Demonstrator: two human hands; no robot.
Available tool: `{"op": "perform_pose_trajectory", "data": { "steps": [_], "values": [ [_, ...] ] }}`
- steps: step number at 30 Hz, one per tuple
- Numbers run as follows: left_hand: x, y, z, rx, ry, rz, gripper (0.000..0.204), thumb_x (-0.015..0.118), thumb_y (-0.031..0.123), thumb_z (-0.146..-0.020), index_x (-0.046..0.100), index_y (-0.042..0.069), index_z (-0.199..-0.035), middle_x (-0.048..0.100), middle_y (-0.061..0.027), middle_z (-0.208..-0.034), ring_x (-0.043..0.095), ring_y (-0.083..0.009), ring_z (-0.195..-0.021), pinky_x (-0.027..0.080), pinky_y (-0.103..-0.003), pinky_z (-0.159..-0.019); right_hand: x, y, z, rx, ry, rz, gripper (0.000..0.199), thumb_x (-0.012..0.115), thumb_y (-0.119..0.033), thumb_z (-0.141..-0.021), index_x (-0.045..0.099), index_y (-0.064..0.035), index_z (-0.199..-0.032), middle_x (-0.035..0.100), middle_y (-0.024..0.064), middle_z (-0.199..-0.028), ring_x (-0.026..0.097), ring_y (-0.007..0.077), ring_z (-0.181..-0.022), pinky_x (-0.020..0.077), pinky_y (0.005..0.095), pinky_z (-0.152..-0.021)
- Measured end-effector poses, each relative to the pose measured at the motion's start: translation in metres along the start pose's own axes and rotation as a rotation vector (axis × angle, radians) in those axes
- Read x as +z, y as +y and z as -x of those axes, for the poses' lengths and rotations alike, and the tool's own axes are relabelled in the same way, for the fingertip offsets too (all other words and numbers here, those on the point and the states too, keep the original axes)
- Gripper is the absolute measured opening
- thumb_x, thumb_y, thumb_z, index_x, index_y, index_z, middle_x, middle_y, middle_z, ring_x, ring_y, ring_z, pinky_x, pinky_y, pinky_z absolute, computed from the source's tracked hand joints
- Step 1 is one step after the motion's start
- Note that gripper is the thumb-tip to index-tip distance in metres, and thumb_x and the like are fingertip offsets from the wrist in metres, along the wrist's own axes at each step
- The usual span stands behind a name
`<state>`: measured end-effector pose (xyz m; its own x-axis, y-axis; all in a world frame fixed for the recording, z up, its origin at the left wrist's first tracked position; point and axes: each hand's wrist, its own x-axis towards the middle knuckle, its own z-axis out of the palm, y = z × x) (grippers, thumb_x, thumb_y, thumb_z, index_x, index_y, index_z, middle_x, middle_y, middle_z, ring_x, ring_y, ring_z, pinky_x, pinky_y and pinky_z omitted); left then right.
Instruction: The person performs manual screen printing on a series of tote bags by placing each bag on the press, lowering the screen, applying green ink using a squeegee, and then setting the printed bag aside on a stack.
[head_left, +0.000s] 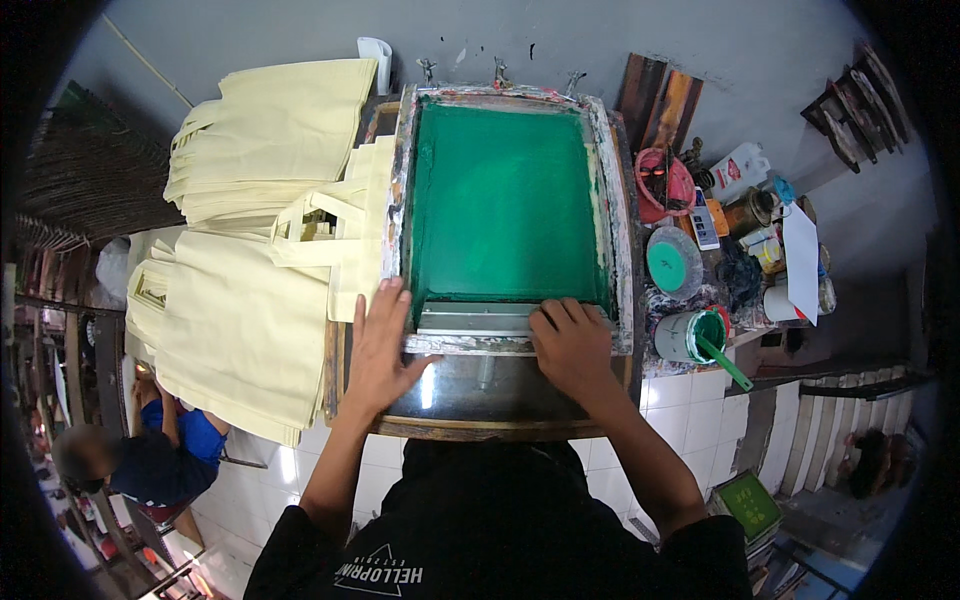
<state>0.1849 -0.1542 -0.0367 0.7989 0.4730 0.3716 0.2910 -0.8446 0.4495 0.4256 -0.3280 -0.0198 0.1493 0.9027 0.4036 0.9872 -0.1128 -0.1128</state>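
Resting with fingers spread, the left hand (380, 345) lies flat on the screen frame (400, 200), while the right hand (570, 345) curls over the squeegee (475, 318) at the near edge; the pull looks finished, so lifting the frame seems next.

Black short-sleeved shirt (500, 530) here, dark fabric filling the lower frame, a small white triangle logo with white lettering near its left shoulder. Both forearms bare below the sleeves, left hand (380, 345) and right hand (572, 345) ungloved, no rings or watch showing.
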Motion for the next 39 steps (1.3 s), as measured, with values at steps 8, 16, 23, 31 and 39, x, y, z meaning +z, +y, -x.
{"op": "perform_pose_trajectory", "data": {
  "steps": [8, 16, 23, 31, 39],
  "values": [
    [-0.053, 0.012, -0.068, 0.068, 0.582, 0.305, 0.135, 0.096, 0.044, -0.064, 0.012, 0.005, -0.161, 0.031, -0.0264, -0.162, 0.033, -0.0398, -0.149, 0.02, -0.053, -0.123, -0.109, 0.014, -0.07, -0.081, 0.399, 0.013, 0.02, 0.071, -0.012, -0.075, 0.068, -0.0082, -0.095, 0.065, 0.006, -0.093, 0.064, 0.026, -0.084, 0.0512, 0.0404, -0.075],
    [-0.001, -0.095, -0.1, -0.468, -0.034, -0.272, 0.085, 0.085, 0.052, -0.075, 0.055, -0.001, -0.133, 0.057, -0.0219, -0.132, 0.048, -0.0406, -0.127, 0.03, -0.053, -0.112, -0.199, 0.065, -0.218, -0.117, 0.558, 0.071, 0.025, 0.073, -0.025, -0.09, 0.069, -0.0005, -0.095, 0.066, 0.016, -0.077, 0.061, 0.0379, -0.071, 0.048, 0.0434, -0.068],
    [-0.011, -0.1, -0.124, -0.592, -0.238, -0.222, 0.051, 0.086, 0.044, -0.074, 0.07, 0.0, -0.097, 0.067, -0.016, -0.1, 0.056, -0.0351, -0.11, 0.032, -0.051, -0.106, -0.244, 0.067, -0.267, 0.13, 0.352, -0.003, 0.031, 0.068, -0.027, -0.092, 0.073, 0.004, -0.095, 0.07, 0.0232, -0.078, 0.068, 0.0375, -0.075, 0.0517, 0.0443, -0.073],
    [-0.11, -0.15, -0.083, -0.699, 0.106, 0.073, 0.04, 0.075, 0.032, -0.087, 0.069, -0.002, -0.107, 0.072, -0.0161, -0.092, 0.068, -0.0233, -0.087, 0.052, -0.035, -0.081, -0.239, 0.098, -0.301, 0.029, 0.39, 0.002, 0.035, 0.071, -0.03, -0.089, 0.075, 0.004, -0.1, 0.072, 0.0276, -0.089, 0.071, 0.0398, -0.082, 0.0525, 0.0458, -0.08],
    [-0.169, -0.188, -0.046, -0.449, 0.725, -0.59, 0.059, 0.073, 0.023, -0.092, 0.052, -0.003, -0.14, 0.061, -0.0245, -0.135, 0.059, -0.0391, -0.125, 0.043, -0.047, -0.108, -0.248, 0.106, -0.307, 0.007, 0.368, -0.004, 0.042, 0.073, -0.032, -0.087, 0.074, 0.0082, -0.101, 0.072, 0.0301, -0.095, 0.07, 0.0425, -0.089, 0.0539, 0.047, -0.085]
  ]
}}
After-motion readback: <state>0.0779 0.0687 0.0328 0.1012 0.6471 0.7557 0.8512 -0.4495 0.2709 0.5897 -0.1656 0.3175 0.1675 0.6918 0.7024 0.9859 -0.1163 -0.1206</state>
